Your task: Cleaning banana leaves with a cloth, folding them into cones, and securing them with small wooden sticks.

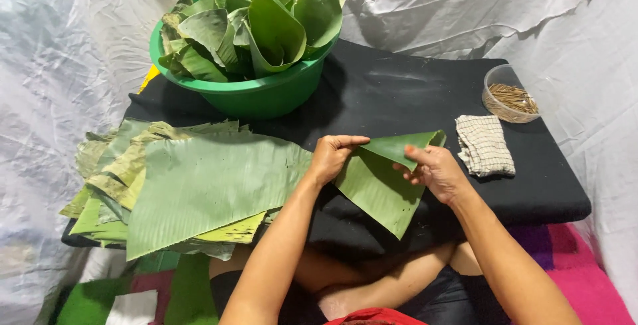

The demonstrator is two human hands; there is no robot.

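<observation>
A cut piece of green banana leaf (379,189) is held over the black mat (399,92), its upper edge folded over. My left hand (330,157) pinches the leaf's top left edge. My right hand (435,171) grips the folded right corner between thumb and fingers. To the left lies a stack of flat banana leaf pieces (199,185), the nearest thing to my left forearm.
A green plastic basin (256,89) full of folded leaf cones (266,19) stands at the back. A clear bowl of small wooden sticks (510,96) and a folded checked cloth (485,145) sit at the right. White sheeting (60,52) surrounds the mat.
</observation>
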